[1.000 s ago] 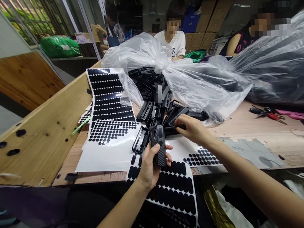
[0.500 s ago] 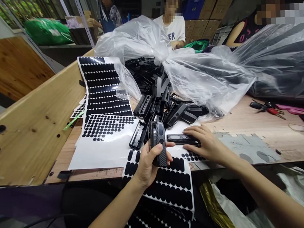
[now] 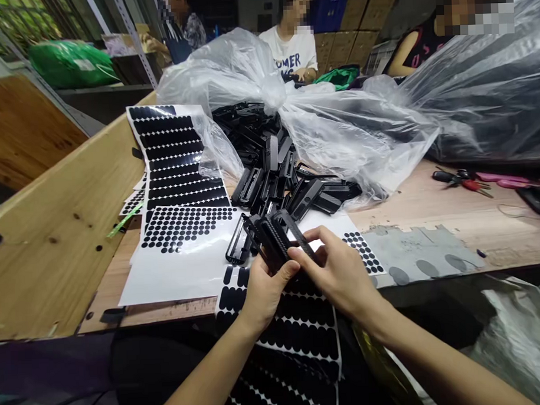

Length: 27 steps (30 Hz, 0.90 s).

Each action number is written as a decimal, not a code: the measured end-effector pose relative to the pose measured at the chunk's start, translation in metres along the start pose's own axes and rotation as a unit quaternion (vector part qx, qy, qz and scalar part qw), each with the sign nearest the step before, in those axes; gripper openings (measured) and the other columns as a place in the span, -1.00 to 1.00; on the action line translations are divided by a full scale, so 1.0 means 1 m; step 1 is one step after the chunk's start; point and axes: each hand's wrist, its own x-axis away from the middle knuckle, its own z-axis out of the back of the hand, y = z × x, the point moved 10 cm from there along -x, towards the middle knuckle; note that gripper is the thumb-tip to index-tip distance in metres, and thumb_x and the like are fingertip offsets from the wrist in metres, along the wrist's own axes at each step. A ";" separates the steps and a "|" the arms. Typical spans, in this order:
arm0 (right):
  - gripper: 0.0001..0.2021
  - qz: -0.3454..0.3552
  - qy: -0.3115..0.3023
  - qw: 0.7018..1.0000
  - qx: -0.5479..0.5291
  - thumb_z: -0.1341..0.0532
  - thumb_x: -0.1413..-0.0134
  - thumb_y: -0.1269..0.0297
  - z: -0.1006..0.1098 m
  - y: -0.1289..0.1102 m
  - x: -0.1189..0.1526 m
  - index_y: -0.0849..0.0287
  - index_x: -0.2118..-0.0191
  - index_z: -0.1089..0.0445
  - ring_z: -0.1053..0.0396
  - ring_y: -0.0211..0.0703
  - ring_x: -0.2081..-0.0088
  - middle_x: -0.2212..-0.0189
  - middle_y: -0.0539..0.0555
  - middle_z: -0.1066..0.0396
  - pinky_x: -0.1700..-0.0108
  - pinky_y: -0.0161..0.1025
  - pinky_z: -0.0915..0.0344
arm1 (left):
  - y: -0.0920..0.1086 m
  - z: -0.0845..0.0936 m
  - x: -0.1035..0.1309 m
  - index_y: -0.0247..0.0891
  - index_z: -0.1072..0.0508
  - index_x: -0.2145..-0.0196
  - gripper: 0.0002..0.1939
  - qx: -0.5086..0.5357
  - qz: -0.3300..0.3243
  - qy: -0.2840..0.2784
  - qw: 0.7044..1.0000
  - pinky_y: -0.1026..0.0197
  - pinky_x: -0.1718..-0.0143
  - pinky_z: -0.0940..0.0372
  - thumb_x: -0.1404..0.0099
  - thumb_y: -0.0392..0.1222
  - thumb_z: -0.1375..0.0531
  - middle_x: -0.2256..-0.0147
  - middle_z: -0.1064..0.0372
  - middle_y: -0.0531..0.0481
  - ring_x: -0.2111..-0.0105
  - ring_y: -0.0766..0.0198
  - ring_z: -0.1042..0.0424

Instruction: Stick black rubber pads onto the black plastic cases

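hands (image 3: 346,276): side by side | fingers (image 3: 320,232): curled | forearms (image 3: 213,363): angled inward

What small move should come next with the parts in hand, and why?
Probably turn the black part in the right hand to line up with the black pieces in the left hand: it sits beside them at a different slant, and both hands are close together, so a slight turn would likely do.
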 end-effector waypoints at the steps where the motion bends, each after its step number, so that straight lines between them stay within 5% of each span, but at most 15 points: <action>1: -0.61 0.019 0.007 1.000 0.016 -0.14 -0.32 -0.14 -0.003 -0.007 0.004 0.11 0.10 -0.42 -0.52 0.02 0.35 0.29 0.13 -0.57 0.27 -0.02 -0.43 | 0.000 0.002 0.000 -0.29 -0.55 0.03 -0.49 0.001 -0.007 0.008 1.000 0.12 -0.08 -0.35 -0.12 -0.04 -0.51 0.05 -0.57 -0.14 0.03 0.10 -0.54; 4: -0.59 0.098 -0.034 0.994 -0.023 0.04 -0.47 0.01 -0.010 -0.025 0.017 0.12 -0.11 -0.40 -0.48 0.04 -0.02 -0.05 0.21 -0.49 -0.05 0.00 -0.42 | 0.001 0.004 0.001 -0.31 -0.55 0.09 -0.53 0.010 0.004 0.027 1.000 0.13 -0.02 -0.37 -0.14 -0.01 -0.49 0.11 -0.58 -0.12 0.10 0.12 -0.55; 6: -0.57 0.103 -0.097 0.988 -0.060 0.06 -0.49 0.03 -0.011 -0.020 0.021 0.08 -0.20 -0.39 -0.46 0.01 -0.09 -0.13 0.18 -0.46 -0.11 -0.01 -0.41 | 0.004 0.001 0.003 -0.32 -0.53 0.13 -0.58 0.027 0.028 0.027 0.999 0.14 0.06 -0.40 -0.16 -0.02 -0.47 0.16 -0.57 -0.10 0.17 0.14 -0.55; 9: -0.56 0.023 -0.128 0.990 -0.049 -0.04 -0.43 -0.03 0.007 0.022 0.008 0.06 -0.20 -0.43 -0.56 0.02 0.12 0.00 0.17 -0.57 0.12 -0.01 -0.52 | 0.007 -0.006 0.005 -0.34 -0.49 0.13 -0.61 0.053 0.060 0.012 0.997 0.15 0.15 -0.44 -0.18 -0.07 -0.43 0.19 -0.56 -0.13 0.22 0.14 -0.55; 13: -0.66 0.016 -0.024 0.982 0.188 -0.16 -0.29 0.00 0.059 0.076 -0.027 0.11 0.11 -0.56 -0.54 0.18 0.22 0.14 0.22 -0.60 0.22 0.09 -0.45 | 0.009 -0.008 0.004 -0.32 -0.40 -0.06 -0.52 0.082 0.069 -0.006 0.994 0.14 0.23 -0.47 -0.23 -0.11 -0.35 0.10 -0.55 -0.19 0.22 0.12 -0.56; 18: -0.75 0.031 -0.077 0.958 0.275 -0.20 -0.22 0.08 0.063 0.115 -0.050 0.08 0.32 -0.56 -0.53 0.21 0.28 0.27 0.20 -0.62 0.31 0.02 -0.36 | 0.007 -0.005 0.002 -0.28 -0.22 -0.26 -0.37 0.089 0.080 -0.012 0.993 0.14 0.35 -0.50 -0.30 -0.11 -0.28 0.03 -0.53 -0.22 0.31 0.15 -0.56; 23: -0.80 0.041 -0.127 0.966 0.222 -0.27 -0.16 0.12 0.060 0.120 -0.061 0.07 0.41 -0.54 -0.47 0.08 0.41 0.43 0.19 -0.57 0.35 -0.04 -0.28 | 0.006 -0.004 0.001 -0.31 -0.26 -0.21 -0.40 0.089 0.084 -0.009 0.992 0.16 0.39 -0.52 -0.30 -0.08 -0.28 0.03 -0.52 -0.23 0.28 0.14 -0.56; 27: -0.69 0.030 -0.142 0.977 0.155 -0.33 -0.11 -0.06 0.060 0.096 -0.061 0.07 0.44 -0.52 -0.41 -0.01 0.43 0.46 0.13 -0.51 0.34 -0.07 -0.28 | 0.006 -0.005 0.002 -0.33 -0.26 -0.19 -0.42 0.099 0.080 -0.022 0.992 0.12 0.37 -0.53 -0.28 -0.10 -0.27 0.06 -0.53 -0.24 0.30 0.11 -0.57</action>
